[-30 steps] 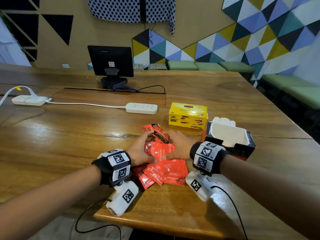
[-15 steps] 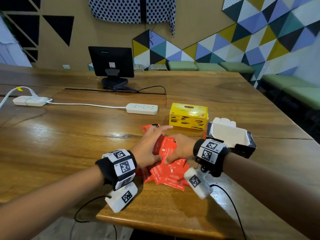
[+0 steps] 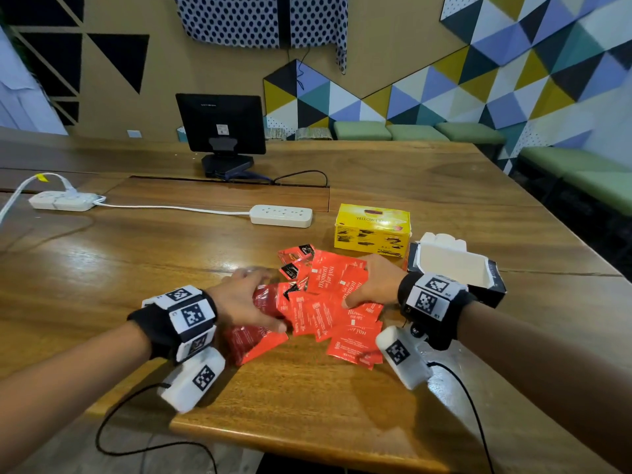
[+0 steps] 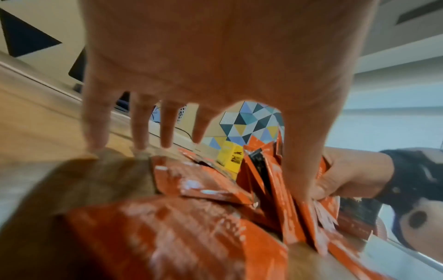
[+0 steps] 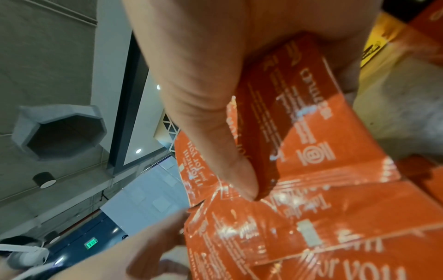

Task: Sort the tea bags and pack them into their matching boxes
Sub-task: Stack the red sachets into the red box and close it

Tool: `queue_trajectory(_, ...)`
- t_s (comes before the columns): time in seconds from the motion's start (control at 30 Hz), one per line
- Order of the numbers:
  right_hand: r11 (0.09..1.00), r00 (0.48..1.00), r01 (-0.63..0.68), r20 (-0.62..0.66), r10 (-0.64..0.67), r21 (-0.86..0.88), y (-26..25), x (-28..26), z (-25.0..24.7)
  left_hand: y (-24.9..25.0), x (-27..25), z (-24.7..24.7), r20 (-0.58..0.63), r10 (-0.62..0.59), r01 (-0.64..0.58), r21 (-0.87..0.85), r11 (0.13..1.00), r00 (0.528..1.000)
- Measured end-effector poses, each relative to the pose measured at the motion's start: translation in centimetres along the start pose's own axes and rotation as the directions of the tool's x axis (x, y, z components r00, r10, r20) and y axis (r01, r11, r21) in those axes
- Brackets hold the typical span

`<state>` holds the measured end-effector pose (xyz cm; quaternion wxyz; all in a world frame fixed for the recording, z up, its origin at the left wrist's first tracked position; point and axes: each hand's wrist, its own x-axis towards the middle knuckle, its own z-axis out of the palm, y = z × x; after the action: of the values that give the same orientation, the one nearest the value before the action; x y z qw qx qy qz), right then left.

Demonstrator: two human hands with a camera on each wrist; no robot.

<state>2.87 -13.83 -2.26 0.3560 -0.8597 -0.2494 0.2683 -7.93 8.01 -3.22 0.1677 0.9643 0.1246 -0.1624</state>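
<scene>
Two hands work a loose heap of red tea bag sachets [image 3: 328, 302] near the front edge of a wooden bench [image 3: 171, 254]. Far left on the bench lies a white power strip [image 3: 63, 201], its cable running to a second power strip [image 3: 281, 216] nearer the middle; a dark monitor [image 3: 221, 126] stands behind them.

The left hand [image 3: 244, 299] is spread wide over the left side of the heap. The left wrist view shows straight fingers [image 4: 95, 121] with tips touching the bench beyond the sachets and the thumb pressing down among upright sachets; it grips nothing.

The heap fans out in overlapping layers, a few sachets with black patches at the back. Some sachets lie close to the bench's front edge.

The right hand [image 3: 372, 285] pinches a sachet: in the right wrist view the thumb [image 5: 215, 132] clamps a red sachet against fingers hidden behind it.

Behind the heap sits a closed yellow tea box [image 3: 372, 230]. Right of it, just beside the right wrist, an open dark box [image 3: 455, 268] with a white interior looks empty, though its floor is only partly visible.

Risks, as a judgement: the glossy sachets may slide under the flat left hand and slip off the front edge. The wrist-mounted camera units hang low and could drag sachets or nudge the open box. The black-marked sachets could be missed and packed with the rest.
</scene>
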Motion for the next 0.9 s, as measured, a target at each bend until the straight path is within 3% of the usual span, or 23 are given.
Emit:
queue_trajectory(0.07,0.998,0.999,-0.048,-0.01,0.048,-0.027,0.2,0.0,-0.3,-0.1,-0.4,0.5,0.054,-0.018,0.011,0.119,0.993,0.998)
queue_trajectory(0.23,0.979,0.982,-0.187,0.001,0.187,-0.084,0.7,0.3,0.1,0.7,0.0,1.2,-0.035,0.009,-0.004,0.163,0.987,0.999)
queue_trajectory(0.43,0.975,0.983,-0.18,0.022,0.184,-0.128,0.3,0.0,0.4,0.9,0.7,1.7,-0.14,0.004,0.015,0.135,0.991,0.99)
queue_trajectory(0.6,0.921,0.985,-0.166,-0.023,0.169,-0.354,1.1,-0.4,-0.3,0.2,-0.1,-0.1,-0.028,-0.083,0.085,0.086,0.993,0.996)
queue_trajectory(0.73,0.94,0.977,-0.195,0.024,0.21,-0.281,1.7,-1.6,-0.6,-0.1,0.0,-0.6,0.006,-0.065,0.064,0.126,0.99,0.998)
queue_trajectory(0.9,0.811,0.988,-0.115,0.019,0.153,-0.573,2.5,-3.6,0.8,0.9,3.6,-1.9,-0.042,0.014,-0.007,0.151,0.989,0.999)
